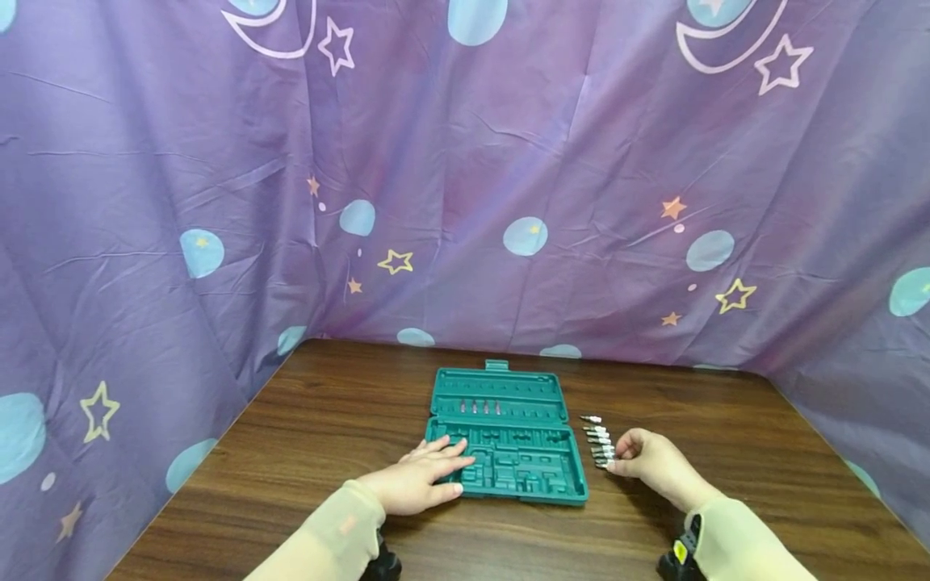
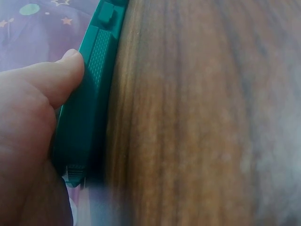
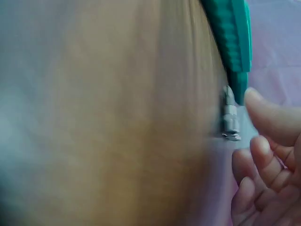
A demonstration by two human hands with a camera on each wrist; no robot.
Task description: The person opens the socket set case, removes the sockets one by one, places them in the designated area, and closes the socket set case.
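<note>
A green plastic case (image 1: 508, 468) lies unfolded on the wooden table. My left hand (image 1: 421, 476) rests on its near left part with fingers spread, and the thumb (image 2: 70, 70) lies along the front edge in the left wrist view. Right of the case, several silver screwdriver bits (image 1: 599, 440) lie in a column. At the near end of that column is my right hand (image 1: 657, 466), fingers bent and thumb toward the bits. In the right wrist view, a silver bit (image 3: 230, 115) stands out just beyond the thumb and fingertips, which have a gap between them.
Several pinkish bits (image 1: 480, 407) sit in a row in the case's far half (image 1: 501, 382). Moulded slots fill the near half. The brown table (image 1: 349, 387) meets a purple patterned curtain (image 1: 436, 161) at the back and sides.
</note>
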